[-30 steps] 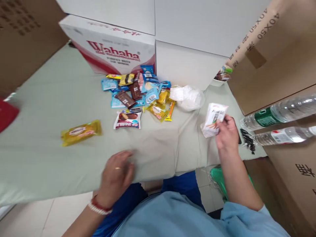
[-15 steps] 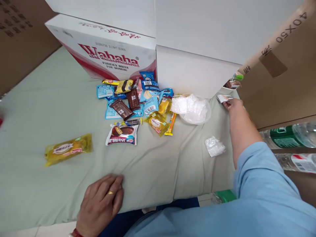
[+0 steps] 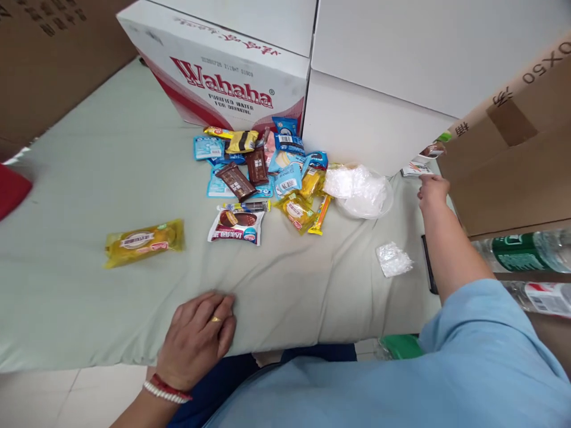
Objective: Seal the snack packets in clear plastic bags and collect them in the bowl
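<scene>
My left hand [image 3: 200, 336] lies flat on the pale green cloth [image 3: 89, 309] at the near edge, fingers together, holding nothing; a ring and a red and white bracelet show. My right hand [image 3: 432, 187] reaches to the far right, just short of a small white packet [image 3: 414, 170] lying by a cardboard box [image 3: 513, 160]. Its fingers are hidden behind the back of the hand. A crumpled clear wrapper [image 3: 392, 260] lies left of my right forearm. A pile of snack packets [image 3: 263, 172] sits mid-table.
A yellow packet [image 3: 143, 241] lies alone at the left, a red-and-white one [image 3: 236, 226] near the pile. A clear bowl [image 3: 383, 205] holds plastic bags. A Wahaha carton [image 3: 223, 77] and a white box [image 3: 379, 119] stand behind. Water bottles [image 3: 521, 252] lie at the right.
My right hand carried the white packet from in front of me to the far right by the cardboard box, leaving the crumpled wrapper on the cloth. My left hand settled on the cloth edge.
</scene>
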Motion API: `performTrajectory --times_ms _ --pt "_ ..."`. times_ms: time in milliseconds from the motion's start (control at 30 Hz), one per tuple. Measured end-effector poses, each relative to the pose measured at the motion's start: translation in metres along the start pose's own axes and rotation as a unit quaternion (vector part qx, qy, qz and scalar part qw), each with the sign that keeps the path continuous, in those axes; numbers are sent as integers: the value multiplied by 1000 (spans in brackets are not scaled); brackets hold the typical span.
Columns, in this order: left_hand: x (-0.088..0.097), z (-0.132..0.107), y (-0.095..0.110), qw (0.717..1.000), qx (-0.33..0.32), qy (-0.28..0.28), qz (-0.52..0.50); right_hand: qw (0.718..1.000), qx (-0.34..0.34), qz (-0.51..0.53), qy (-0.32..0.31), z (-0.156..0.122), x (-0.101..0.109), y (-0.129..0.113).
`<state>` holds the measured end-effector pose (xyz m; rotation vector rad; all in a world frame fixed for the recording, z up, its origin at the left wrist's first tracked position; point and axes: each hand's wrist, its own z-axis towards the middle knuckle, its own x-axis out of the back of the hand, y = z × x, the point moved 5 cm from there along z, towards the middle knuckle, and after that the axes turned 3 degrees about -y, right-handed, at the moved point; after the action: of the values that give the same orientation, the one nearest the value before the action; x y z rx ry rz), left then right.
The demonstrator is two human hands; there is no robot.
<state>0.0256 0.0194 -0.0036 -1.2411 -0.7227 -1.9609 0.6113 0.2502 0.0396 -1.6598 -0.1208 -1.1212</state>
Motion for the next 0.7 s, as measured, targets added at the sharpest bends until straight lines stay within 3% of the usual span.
performTrajectory --times_ms 100,167,267,367,467,567,633,700 --pt "-1 -2 0 1000 0 6 7 999 5 28 -34 -52 17 -1" --pt "-2 -3 1 1000 3 10 12 992 24 9 -123 -94 25 5" --pt "-4 -4 1 1000 21 12 8 964 29 -120 -236 -153 33 29" --pt "-4 -6 0 998 52 13 -38 948 27 -179 -260 -190 30 47" --pt "2 -6 -2 984 91 38 -149 967 63 -70 -238 -219 5 26" --pt "7 -2 -2 923 198 76 -322 974 147 40 -165 -266 -29 -32" --pt "1 5 8 845 268 54 -459 957 214 77 -181 -312 -58 -76" --pt "-12 15 25 749 298 8 -592 930 267 105 -231 -361 -87 -112"
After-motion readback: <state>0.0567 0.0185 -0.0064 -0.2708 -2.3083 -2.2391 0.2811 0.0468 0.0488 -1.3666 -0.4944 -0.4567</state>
